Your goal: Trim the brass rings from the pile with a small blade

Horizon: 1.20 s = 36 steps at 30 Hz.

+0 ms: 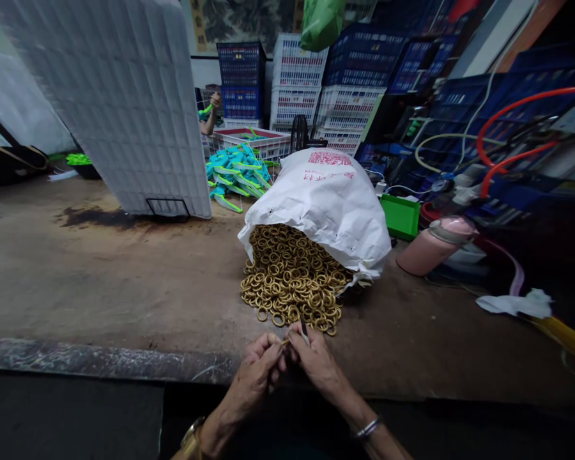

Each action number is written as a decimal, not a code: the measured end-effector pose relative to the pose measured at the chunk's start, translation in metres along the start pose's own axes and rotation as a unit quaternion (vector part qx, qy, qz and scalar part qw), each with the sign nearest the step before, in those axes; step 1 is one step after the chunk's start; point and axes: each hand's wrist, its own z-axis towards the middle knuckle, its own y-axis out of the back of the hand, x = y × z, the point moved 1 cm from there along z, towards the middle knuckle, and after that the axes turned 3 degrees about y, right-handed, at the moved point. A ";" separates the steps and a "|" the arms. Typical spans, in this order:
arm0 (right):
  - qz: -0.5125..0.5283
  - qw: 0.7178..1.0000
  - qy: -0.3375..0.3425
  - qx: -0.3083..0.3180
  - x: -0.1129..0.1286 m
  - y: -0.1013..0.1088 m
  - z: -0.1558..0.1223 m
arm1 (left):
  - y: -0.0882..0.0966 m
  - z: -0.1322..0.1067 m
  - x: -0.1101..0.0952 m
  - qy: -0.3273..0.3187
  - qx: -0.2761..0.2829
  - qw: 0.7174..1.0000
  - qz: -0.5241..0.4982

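My left hand (pixel 262 366) is closed, pinching a small gold ring (pixel 285 342) near the table's front edge. Close against it, my right hand (pixel 314 358) is closed around a slim tool with a dark tip (pixel 303 329), perhaps a small knife; its lower part is hidden by the fingers. The right fingertips also meet the ring. Just beyond both hands lies a heap of gold rings (pixel 292 287), spilling from the mouth of a white woven sack (pixel 326 204) that rests on its side.
On the wooden table (pixel 124 275), a white ribbed panel (pixel 138 115) stands at left. Turquoise-and-green pieces (pixel 237 169) are piled behind. At right are a pink bottle (pixel 434 246) and a green tray (pixel 400 216). Another person's hand (pixel 214 100) shows beyond the panel, before stacked crates (pixel 299 61).
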 end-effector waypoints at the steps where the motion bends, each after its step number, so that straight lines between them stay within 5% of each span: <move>1: -0.027 0.999 0.011 -0.016 0.000 0.001 0.000 | 0.001 0.000 0.002 -0.003 0.001 1.000 -0.016; 4: -0.114 0.991 0.055 -0.029 -0.001 0.001 -0.004 | 0.003 0.001 0.006 -0.013 0.002 0.999 -0.045; 12: -0.263 0.958 0.102 0.052 -0.003 -0.004 -0.015 | 0.002 -0.002 0.002 -0.022 -0.007 1.000 -0.011; 23: -0.340 0.936 0.039 0.084 -0.003 0.002 -0.009 | 0.000 -0.013 -0.005 -0.069 -0.008 0.996 0.062; 28: -0.379 0.924 0.052 0.009 -0.006 0.007 -0.001 | -0.002 -0.019 -0.009 -0.020 0.036 0.998 -0.053; 36: -0.470 0.877 0.097 -0.002 0.006 -0.014 0.011 | 0.015 -0.008 -0.007 -0.015 -0.038 0.984 -0.173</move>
